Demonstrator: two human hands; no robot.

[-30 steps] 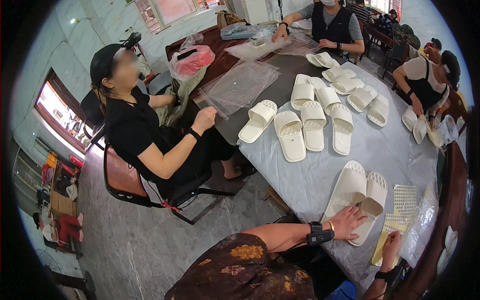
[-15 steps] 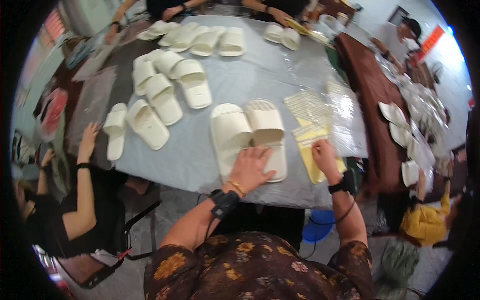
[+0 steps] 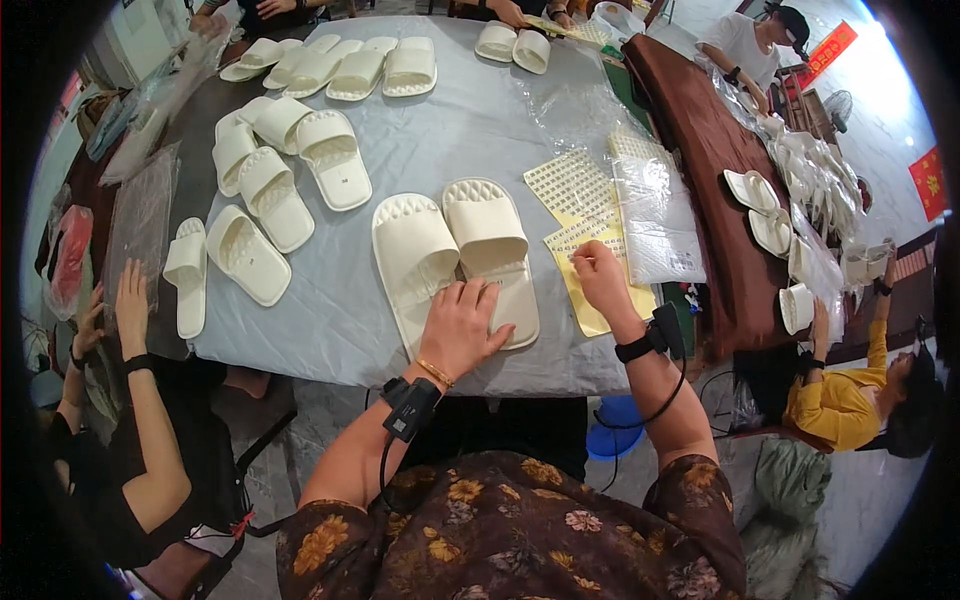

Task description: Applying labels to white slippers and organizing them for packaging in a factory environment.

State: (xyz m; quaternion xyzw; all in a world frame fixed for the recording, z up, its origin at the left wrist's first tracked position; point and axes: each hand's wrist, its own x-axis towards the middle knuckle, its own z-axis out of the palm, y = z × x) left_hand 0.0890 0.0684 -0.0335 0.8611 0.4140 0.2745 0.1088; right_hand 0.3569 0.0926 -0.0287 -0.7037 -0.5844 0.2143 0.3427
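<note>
A pair of cream slippers lies in front of me on the grey table cover: the left slipper [image 3: 412,240] and the right slipper [image 3: 485,212] sit side by side, straps away from me. My left hand [image 3: 462,332] rests across their insoles with its fingers stretched out, pressing down on both near the inner edges. Over a yellow sticker sheet [image 3: 590,305] to the right is my right hand [image 3: 605,285], its fingers bent and pinched together. Whatever may be between those fingertips is too small to make out. Another yellow sticker sheet [image 3: 568,187] lies just beyond.
Several more cream slippers [image 3: 280,205] stand to the left and along the far edge. A clear plastic packet [image 3: 655,215] lies right of the sheets. Past the table is a brown-covered surface [image 3: 690,160] with slippers. Co-workers' hands [image 3: 130,305] are at the left and far edges.
The whole view has shifted, so the table's things appear farther left and slightly higher. My left hand stays on the slippers and my right hand stays over the sticker sheet.
</note>
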